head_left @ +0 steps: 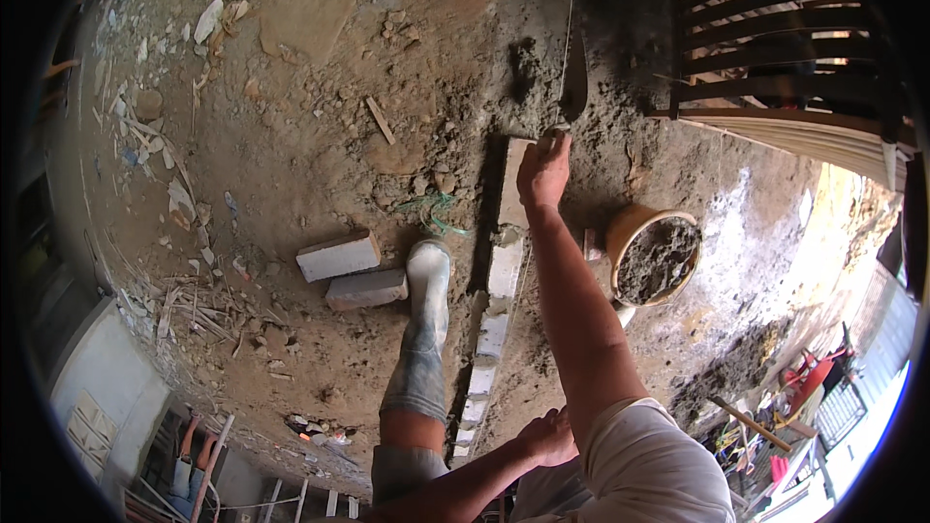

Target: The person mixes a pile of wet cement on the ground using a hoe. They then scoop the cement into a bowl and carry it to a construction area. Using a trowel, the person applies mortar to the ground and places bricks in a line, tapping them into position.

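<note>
Two loose blocks (339,257) are seen beside a muddy boot (427,295). Next, a row of blocks (505,266) is laid; at its far end, a trowel (576,87) is gripped in the curled right hand (546,172). The left hand (549,438) is held low, its grip unclear. Mortar (661,260) is contained in a bucket (626,228).

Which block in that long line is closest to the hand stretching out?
The far-end block: the right hand is at its edge, while the other blocks trail back toward the picture's bottom.
</note>
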The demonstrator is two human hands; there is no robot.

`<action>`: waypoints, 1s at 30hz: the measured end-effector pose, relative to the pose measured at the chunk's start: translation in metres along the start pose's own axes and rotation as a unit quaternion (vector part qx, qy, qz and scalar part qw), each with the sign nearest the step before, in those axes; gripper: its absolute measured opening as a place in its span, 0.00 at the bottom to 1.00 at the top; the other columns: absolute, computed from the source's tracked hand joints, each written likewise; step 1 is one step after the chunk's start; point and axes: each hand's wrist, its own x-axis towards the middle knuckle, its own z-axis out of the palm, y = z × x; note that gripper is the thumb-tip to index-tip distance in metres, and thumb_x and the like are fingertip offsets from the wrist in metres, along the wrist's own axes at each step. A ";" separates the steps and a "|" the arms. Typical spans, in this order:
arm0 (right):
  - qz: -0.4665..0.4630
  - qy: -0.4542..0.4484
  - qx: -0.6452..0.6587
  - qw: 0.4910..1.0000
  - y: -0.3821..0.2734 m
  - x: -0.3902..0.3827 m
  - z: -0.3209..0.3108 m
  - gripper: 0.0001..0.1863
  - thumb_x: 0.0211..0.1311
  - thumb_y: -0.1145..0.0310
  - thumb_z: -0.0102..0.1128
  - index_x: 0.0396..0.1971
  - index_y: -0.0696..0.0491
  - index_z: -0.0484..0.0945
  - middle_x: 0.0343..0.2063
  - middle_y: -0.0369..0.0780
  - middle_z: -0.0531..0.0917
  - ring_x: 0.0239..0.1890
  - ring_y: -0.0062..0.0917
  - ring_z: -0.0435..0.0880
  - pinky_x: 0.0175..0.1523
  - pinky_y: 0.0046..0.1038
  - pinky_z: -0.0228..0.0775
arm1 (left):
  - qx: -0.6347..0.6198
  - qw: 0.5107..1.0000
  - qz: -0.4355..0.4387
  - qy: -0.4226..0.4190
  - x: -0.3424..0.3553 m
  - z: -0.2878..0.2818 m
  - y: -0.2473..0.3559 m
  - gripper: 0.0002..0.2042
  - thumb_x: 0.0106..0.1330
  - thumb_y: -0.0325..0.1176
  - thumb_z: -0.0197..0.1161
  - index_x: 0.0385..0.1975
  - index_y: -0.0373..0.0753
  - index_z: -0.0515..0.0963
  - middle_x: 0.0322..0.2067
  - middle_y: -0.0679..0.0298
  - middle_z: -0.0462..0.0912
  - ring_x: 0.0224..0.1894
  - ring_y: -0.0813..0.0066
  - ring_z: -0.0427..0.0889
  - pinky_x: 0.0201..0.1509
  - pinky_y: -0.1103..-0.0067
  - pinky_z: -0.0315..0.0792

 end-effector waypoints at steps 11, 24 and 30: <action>0.062 -0.050 -0.088 0.993 0.113 -0.125 -0.289 0.22 0.69 0.63 0.55 0.57 0.59 0.68 0.38 0.54 0.83 0.41 0.49 0.84 0.46 0.41 0.75 | -0.039 0.999 -0.002 -0.028 0.039 0.025 0.024 0.33 0.68 0.50 0.57 0.70 0.45 0.58 0.68 0.50 0.60 0.69 0.48 0.61 0.72 0.64 0.58; 0.204 -0.008 -0.112 0.973 0.260 -0.192 -0.346 0.24 0.68 0.60 0.55 0.57 0.60 0.70 0.27 0.50 0.81 0.25 0.39 0.80 0.31 0.38 0.72 | -0.026 0.999 0.025 -0.028 0.083 0.064 0.016 0.35 0.66 0.51 0.59 0.70 0.44 0.59 0.69 0.53 0.60 0.71 0.53 0.59 0.73 0.64 0.57; 0.154 0.007 -0.025 0.988 0.261 -0.165 -0.277 0.24 0.70 0.62 0.55 0.57 0.63 0.69 0.20 0.39 0.77 0.15 0.22 0.73 0.21 0.26 0.66 | -0.010 0.998 -0.039 -0.057 0.074 0.057 0.016 0.34 0.67 0.48 0.60 0.70 0.41 0.59 0.69 0.50 0.60 0.72 0.53 0.57 0.74 0.66 0.54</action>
